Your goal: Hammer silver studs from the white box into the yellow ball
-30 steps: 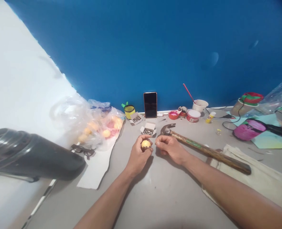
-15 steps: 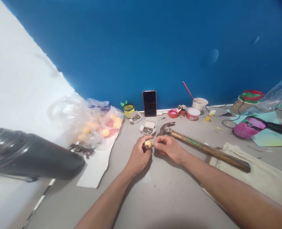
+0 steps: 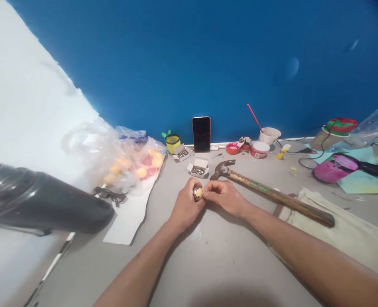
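Observation:
My left hand (image 3: 184,207) is wrapped round a small yellow-orange ball (image 3: 199,193), partly covered with shiny silver studs that look like thumbtack heads. Beside it, the thumb and forefinger of my right hand (image 3: 224,197) are pinched together against the ball's right side. Whatever lies between those fingertips is too small to make out. Just beyond my hands stands an open white box (image 3: 199,161) of silver tacks, with a second box of tacks (image 3: 181,152) behind it.
A claw hammer (image 3: 266,189) lies to the right, its handle over a cream cloth (image 3: 332,226). A phone (image 3: 201,134) leans on the blue wall. At left are a plastic bag of orange balls (image 3: 125,166), glasses (image 3: 110,195) and a dark cylinder (image 3: 48,200).
My right fingertips have moved left, from just beside the ball to against it. The ball has turned slightly in my left hand, showing more silver studs. The view has shifted slightly.

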The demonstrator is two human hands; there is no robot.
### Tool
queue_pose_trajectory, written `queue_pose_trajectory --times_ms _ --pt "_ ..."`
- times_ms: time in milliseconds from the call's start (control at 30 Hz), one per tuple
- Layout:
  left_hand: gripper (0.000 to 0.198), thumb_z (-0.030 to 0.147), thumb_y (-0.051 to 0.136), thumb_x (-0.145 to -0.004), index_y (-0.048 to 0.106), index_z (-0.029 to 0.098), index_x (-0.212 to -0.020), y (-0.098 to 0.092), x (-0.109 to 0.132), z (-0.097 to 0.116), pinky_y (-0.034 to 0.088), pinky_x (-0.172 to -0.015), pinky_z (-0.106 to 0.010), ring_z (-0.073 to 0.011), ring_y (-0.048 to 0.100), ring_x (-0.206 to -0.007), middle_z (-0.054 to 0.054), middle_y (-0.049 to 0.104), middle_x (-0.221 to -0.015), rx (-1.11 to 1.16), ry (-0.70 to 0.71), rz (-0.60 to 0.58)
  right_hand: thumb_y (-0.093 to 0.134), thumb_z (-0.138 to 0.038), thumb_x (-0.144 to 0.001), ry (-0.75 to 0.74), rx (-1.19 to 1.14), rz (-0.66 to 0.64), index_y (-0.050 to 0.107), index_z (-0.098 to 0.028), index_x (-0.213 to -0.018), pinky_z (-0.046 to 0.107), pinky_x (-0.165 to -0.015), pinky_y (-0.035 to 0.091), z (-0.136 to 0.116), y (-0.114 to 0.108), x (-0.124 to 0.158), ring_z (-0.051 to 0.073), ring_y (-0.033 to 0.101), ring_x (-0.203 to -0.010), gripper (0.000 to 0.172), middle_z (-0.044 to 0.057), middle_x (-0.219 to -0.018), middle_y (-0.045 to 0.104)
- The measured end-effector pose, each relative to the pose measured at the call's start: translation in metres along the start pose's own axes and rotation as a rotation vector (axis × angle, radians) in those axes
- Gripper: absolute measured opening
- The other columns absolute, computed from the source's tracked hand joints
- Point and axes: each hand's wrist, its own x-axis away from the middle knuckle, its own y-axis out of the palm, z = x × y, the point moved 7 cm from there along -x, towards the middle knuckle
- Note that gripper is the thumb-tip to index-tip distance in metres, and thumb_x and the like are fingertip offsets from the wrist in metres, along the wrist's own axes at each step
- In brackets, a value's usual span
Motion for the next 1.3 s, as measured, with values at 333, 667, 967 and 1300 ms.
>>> queue_pose_trajectory --times_ms 333,667,967,1300 --pt "0.009 0.023 0.06 -0.077 0.051 0.022 -0.079 -0.001 -0.001 -0.005 0.034 -0.061 -0.025 -0.0136 0.047 -0.066 0.005 0.059 -0.071 -0.156 -0.021 0.01 0.073 -0.032 -0.079 -0.059 0.108 -0.001 0.071 -0.018 -0.075 0.028 -0.071 0.045 -0.003 0.004 0.004 0.016 0.059 -0.073 0.014 0.0 -0.075 0.07" --pt "0.012 0.022 0.058 -0.08 0.047 0.024 -0.076 0.002 0.001 -0.005 0.029 -0.059 -0.027 -0.0158 0.051 -0.063 0.002 0.062 -0.07 -0.338 -0.015 0.0 0.07 -0.031 -0.081 -0.073 0.153 -0.016 0.07 -0.018 -0.075 0.029 -0.074 0.045 -0.008 0.008 0.007 0.017 0.06 -0.078 0.014 0.001 -0.08 0.069" --pt "0.017 0.022 0.056 -0.08 0.042 0.024 -0.072 0.003 0.001 -0.004 0.027 -0.059 -0.028 -0.0162 0.048 -0.061 0.001 0.059 -0.066 -0.433 -0.001 0.015 0.066 -0.027 -0.082 -0.089 0.231 -0.012 0.067 -0.019 -0.073 0.029 -0.072 0.044 -0.012 0.011 0.009 0.017 0.059 -0.077 0.012 0.001 -0.079 0.068" --pt "0.019 0.027 0.053 -0.084 0.046 0.023 -0.067 0.004 0.005 0.001 0.027 -0.059 -0.029 -0.0167 0.05 -0.061 -0.001 0.061 -0.066 -0.557 0.018 0.053 0.063 -0.02 -0.082 -0.119 0.276 -0.024 0.062 -0.02 -0.07 0.027 -0.07 0.041 -0.017 0.016 0.012 0.015 0.056 -0.075 0.013 0.0 -0.076 0.064"
